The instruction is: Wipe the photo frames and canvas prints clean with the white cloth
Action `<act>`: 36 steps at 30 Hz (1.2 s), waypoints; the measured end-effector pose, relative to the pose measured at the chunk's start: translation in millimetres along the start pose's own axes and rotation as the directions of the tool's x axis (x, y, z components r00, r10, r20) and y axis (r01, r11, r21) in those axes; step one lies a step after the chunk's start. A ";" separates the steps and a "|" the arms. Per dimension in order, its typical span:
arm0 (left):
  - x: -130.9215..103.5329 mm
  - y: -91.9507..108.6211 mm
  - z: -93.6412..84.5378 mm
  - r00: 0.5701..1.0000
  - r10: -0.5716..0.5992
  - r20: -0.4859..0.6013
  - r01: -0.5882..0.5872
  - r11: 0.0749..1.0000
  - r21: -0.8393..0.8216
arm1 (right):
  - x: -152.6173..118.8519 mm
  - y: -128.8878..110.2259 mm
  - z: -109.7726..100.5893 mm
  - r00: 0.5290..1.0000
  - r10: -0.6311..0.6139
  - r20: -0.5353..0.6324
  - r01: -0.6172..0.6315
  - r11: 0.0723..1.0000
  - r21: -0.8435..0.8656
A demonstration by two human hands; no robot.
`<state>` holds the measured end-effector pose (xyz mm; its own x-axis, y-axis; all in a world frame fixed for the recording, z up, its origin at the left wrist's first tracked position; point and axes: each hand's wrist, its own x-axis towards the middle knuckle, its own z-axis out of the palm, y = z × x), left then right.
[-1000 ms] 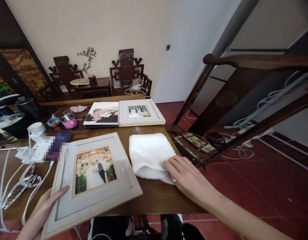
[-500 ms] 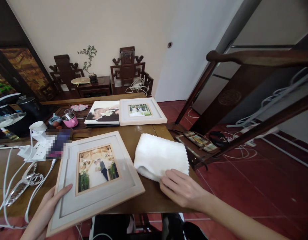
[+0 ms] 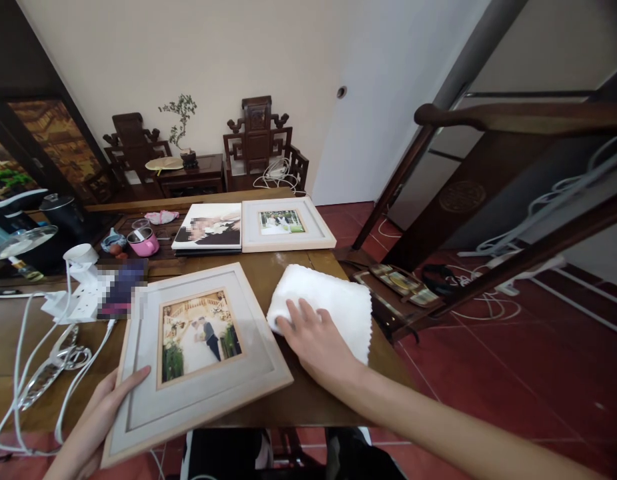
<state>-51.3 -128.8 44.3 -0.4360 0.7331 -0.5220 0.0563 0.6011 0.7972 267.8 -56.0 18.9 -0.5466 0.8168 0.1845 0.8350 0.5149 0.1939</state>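
My left hand [image 3: 101, 413] is closed on the lower left edge of a pale wooden picture frame [image 3: 248, 373], thumb over its front. The frame is tilted above the near edge of the table and holds a wedding photo [image 3: 201, 340] inside a wide white mat. A folded white cloth [image 3: 345, 300] with a scalloped edge lies on the table to the right of the frame. On top of the cloth rests my right hand [image 3: 321, 340], its fingers spread and slightly bent; its thumb does not show clearly.
Behind are a second framed photo [image 3: 315, 227] and a photo album [image 3: 208, 227]. On the left lie a white power strip [image 3: 81, 300], trailing cables [image 3: 18, 373] and a clear ornate object [image 3: 53, 373]. A pink cup [image 3: 144, 243] stands farther back. A wooden chair [image 3: 438, 187] is at right.
My right hand has moved left and up from the cloth's near edge onto its top, and its fingers have spread. The cloth has shifted slightly. My left hand still holds the picture frame.
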 end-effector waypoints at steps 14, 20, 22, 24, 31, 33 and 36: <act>16.7 27.6 50.4 0.948 0.099 0.301 -0.136 0.985 0.103 | 3.0 123.4 -56.2 0.817 0.556 0.152 -0.295 0.176 0.939; 29.5 44.2 70.8 0.915 0.236 0.327 -0.341 0.886 0.315 | -2.9 140.5 -76.7 0.778 0.586 -0.226 -0.185 0.557 0.810; 34.0 51.9 72.5 0.895 0.260 0.361 -0.408 0.804 0.432 | -4.6 144.3 -79.4 0.816 0.457 -0.353 -0.175 0.778 0.604; 39.7 60.0 74.0 0.890 0.286 0.356 -0.447 0.703 0.553 | -3.6 141.1 -73.9 0.855 0.317 -0.410 -0.142 0.904 0.403; 63.2 77.0 93.0 0.776 0.546 0.317 -0.555 0.352 0.753 | 17.2 89.4 -2.3 0.958 -0.179 -0.223 0.237 0.934 0.266; 64.8 78.2 99.4 0.777 0.543 0.319 -0.528 0.286 0.800 | 20.7 79.0 14.6 0.965 -0.190 -0.181 0.233 0.938 0.256; 64.0 79.2 107.8 0.781 0.542 0.309 -0.488 0.222 0.844 | 21.7 77.9 23.9 0.973 -0.151 -0.177 0.194 0.947 0.256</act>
<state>22.1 0.0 41.3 -0.0325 0.9971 -0.0692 0.9834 0.0443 0.1761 322.5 8.0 15.0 -0.6691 0.6706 0.3203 0.7010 0.7126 -0.0274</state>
